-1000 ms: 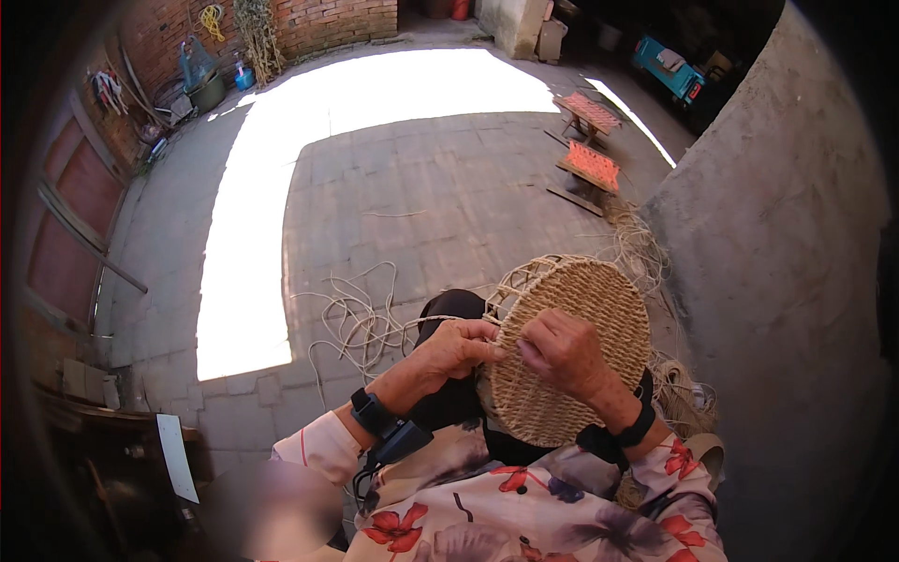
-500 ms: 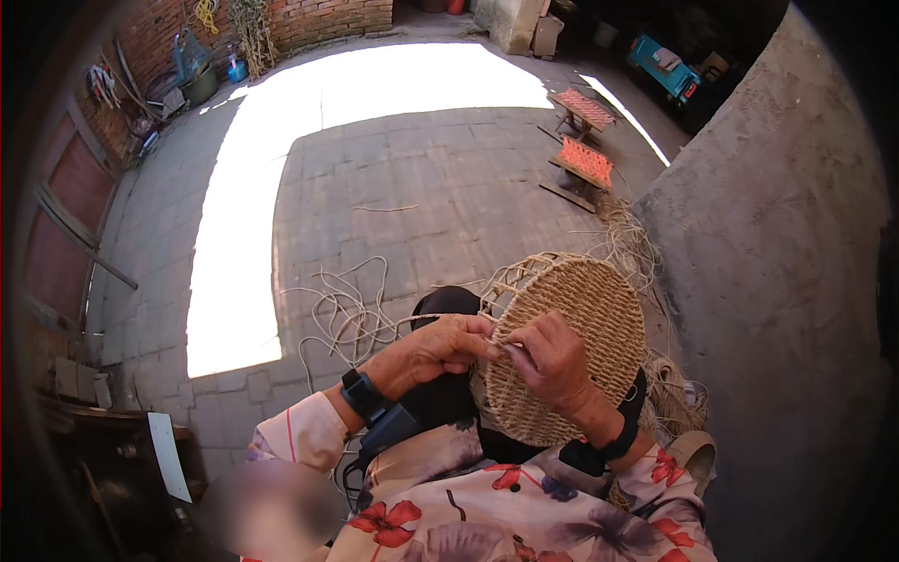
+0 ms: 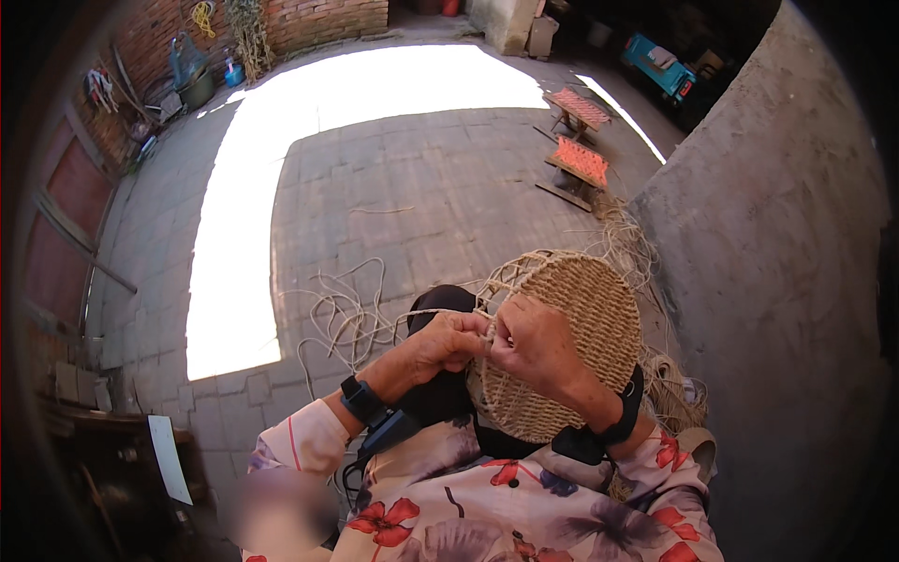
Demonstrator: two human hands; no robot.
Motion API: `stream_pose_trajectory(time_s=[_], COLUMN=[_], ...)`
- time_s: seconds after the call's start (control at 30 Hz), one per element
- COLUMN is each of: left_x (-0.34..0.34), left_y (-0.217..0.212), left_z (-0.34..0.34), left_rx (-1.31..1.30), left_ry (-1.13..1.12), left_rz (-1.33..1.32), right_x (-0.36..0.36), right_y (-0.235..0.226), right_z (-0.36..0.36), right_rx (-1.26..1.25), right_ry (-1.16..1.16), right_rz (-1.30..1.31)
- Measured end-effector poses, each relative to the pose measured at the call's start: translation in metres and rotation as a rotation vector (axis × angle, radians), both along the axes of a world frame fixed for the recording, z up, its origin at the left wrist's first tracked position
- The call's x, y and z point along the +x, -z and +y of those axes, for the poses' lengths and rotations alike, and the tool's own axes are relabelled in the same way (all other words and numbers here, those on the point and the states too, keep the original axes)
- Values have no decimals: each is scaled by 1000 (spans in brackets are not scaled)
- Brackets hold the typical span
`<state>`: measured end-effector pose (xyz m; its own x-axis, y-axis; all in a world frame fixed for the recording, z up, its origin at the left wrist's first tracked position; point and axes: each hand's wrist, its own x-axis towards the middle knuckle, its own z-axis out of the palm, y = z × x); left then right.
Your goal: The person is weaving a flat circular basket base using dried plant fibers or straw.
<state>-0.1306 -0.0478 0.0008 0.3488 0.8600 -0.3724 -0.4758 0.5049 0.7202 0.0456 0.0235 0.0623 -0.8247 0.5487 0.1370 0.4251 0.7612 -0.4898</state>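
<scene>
While our left hand [image 3: 448,339] pinches a pale straw cord [image 3: 412,315] with its fingers closed, our right hand [image 3: 536,345] is clamped on the left edge of the round woven straw mat [image 3: 573,328], and the two hands touch at the fingertips. We hold the mat upright over our lap (its rim bristles with loose looped strands). More tangled straw cords [image 3: 346,314] lie on the paved floor [image 3: 412,187] beyond. Two low stools with orange woven seats [image 3: 581,159] stand well apart.

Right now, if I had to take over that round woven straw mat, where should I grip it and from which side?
Probably the far right rim of the woven mat, coming in from the right. The mat stands tilted on the lap, that edge is bare, and the left hand and right hand crowd its left rim.
</scene>
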Motion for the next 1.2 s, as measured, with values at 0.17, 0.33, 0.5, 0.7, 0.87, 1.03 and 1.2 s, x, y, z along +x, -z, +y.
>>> stream_pose_trajectory(time_s=[0.17,0.33,0.5,0.7,0.87,1.03,1.2], left_x=[6,10,14,20,25,28,32], left_y=[-2,2,0,3,6,3,5], left_z=[-4,-9,-9,-16,-19,-20,-17], left_rx=[30,62,73,175,181,155,201], left_ry=[-78,-142,-158,-279,-341,-355,-325], left_rz=[89,102,139,309,356,382,419], right_x=[1,16,28,24,28,22,39], right_y=[15,14,17,14,27,23,22], right_z=[-11,-7,-1,7,9,8,-3], right_rx=[-118,-79,-3,-62,51,-102,-274], right_ry=[104,35,6,-66,26,-15,-20], right_rz=[139,123,143,77,77,262,296])
